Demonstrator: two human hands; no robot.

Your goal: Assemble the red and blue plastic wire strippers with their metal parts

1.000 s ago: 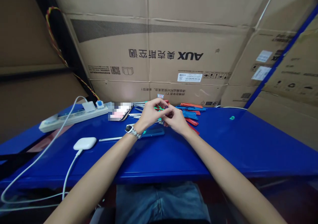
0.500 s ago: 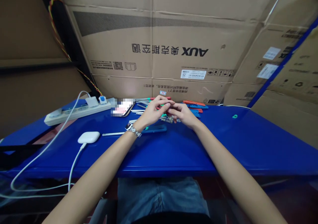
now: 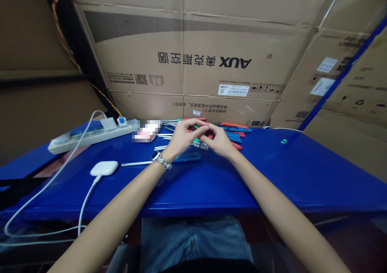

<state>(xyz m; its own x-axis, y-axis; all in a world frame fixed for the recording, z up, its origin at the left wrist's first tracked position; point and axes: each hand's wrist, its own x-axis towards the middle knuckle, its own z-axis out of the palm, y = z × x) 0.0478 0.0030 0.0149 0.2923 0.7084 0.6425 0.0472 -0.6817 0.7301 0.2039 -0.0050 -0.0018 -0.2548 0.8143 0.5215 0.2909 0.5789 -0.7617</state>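
My left hand (image 3: pixel 184 136) and my right hand (image 3: pixel 219 140) meet fingertip to fingertip above the middle of the blue table. Their fingers are curled and pressed together; anything between them is too small or too hidden to name. Just under the hands lie small metal pieces (image 3: pixel 200 145) with bits of green. A blue plastic handle (image 3: pixel 189 157) rests below my left palm, beside a thin metal strip (image 3: pixel 136 163). Blue plastic handles (image 3: pixel 234 136) and an orange one (image 3: pixel 234 125) are piled beyond my right hand, with a red one (image 3: pixel 236 145) close to it.
At the left are a white power strip (image 3: pixel 90 135) with plugs, a white case (image 3: pixel 104 168) on a cable, and a phone-like object (image 3: pixel 146 131), partly blurred out. A small green piece (image 3: pixel 283 141) lies right. Cardboard (image 3: pixel 193 35) stands behind the table (image 3: pixel 211 192).
My right fingers have drawn in closer against the left ones, and the right hand has turned slightly. The view has shifted a little; the red handle beside my right hand now shows.
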